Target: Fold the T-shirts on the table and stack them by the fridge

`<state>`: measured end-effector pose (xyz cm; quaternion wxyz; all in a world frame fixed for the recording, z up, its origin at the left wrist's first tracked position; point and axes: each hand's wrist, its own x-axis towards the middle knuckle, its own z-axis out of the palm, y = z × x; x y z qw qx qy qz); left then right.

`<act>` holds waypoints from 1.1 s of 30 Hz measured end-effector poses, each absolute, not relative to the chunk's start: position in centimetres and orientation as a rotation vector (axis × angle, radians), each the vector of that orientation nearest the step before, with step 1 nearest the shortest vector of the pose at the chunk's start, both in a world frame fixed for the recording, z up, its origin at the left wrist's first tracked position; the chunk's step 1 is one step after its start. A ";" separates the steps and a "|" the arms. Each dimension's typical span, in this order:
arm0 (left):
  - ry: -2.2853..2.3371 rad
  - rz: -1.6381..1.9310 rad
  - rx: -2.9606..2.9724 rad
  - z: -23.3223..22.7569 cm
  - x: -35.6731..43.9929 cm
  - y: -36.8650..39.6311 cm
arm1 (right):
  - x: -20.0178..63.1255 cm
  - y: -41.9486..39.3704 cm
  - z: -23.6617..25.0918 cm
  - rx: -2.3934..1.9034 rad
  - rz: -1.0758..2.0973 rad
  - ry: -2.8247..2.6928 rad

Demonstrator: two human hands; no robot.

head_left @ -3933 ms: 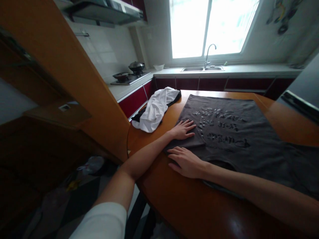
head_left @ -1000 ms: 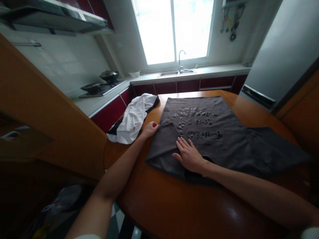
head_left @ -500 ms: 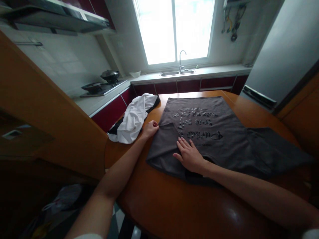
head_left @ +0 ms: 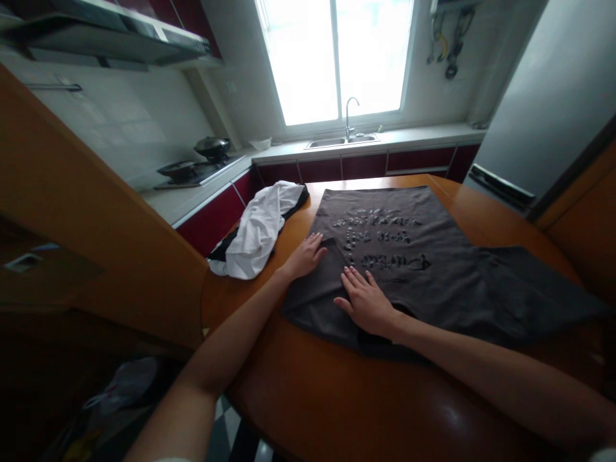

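Observation:
A dark grey T-shirt (head_left: 443,289) with raised black lettering lies spread on the wooden table (head_left: 337,398), its neckline toward me. One sleeve is folded in over the body at the left, while the other stretches out to the right. My left hand (head_left: 306,256) rests on the folded sleeve's edge, fingers extended. Flat on the shirt near the neckline lies my right hand (head_left: 366,299), its fingers stretched out beside the lettering. Neither hand grips the cloth. Part of the neckline is hidden under my right wrist.
White and black clothes (head_left: 260,231) lie bunched at the table's left edge. Beyond the table stand a counter with a sink (head_left: 332,142), a stove with pans (head_left: 212,147) and a fridge (head_left: 539,115) at right. A wooden panel (head_left: 110,212) borders the left side.
My left hand has let go of the sleeve edge, opened and moved right onto the folded cloth. My right hand has stayed in place.

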<state>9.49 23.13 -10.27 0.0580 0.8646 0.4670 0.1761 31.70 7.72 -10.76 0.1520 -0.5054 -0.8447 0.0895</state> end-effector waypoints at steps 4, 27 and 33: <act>1.495 0.214 2.690 -11.1 9.9 22.5 | 31.7 7.7 -10.8 -1.451 0.250 -2.429; 1.261 0.259 2.742 -11.6 11.3 23.0 | 31.6 7.8 -10.3 -1.448 0.300 -2.395; 1.278 0.268 2.754 -12.1 11.0 23.8 | 31.8 8.1 -8.2 -1.411 0.348 -2.305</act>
